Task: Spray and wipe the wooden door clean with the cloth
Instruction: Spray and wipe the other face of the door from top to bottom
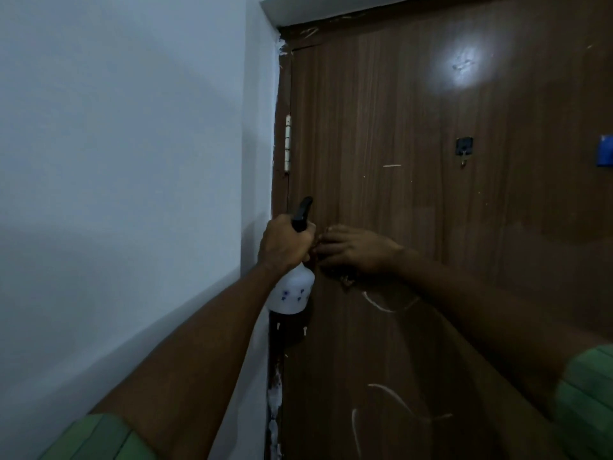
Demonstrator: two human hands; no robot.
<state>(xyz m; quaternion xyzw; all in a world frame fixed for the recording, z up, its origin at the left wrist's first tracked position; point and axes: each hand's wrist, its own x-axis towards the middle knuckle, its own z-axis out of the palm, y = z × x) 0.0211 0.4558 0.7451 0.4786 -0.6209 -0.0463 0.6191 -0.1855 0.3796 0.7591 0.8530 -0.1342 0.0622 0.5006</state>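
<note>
We grip the bottle (pixel 292 290) in our left hand (pixel 286 242), fingers wrapped round its neck, at the door's (pixel 414 200) left edge below the hinge (pixel 288 142). Its long axis stands nearly upright, black nozzle (pixel 302 214) tilted up and right. Our right hand (pixel 353 249) touches the bottle's top, fingers loosely bent; whether they pinch anything we cannot tell.
</note>
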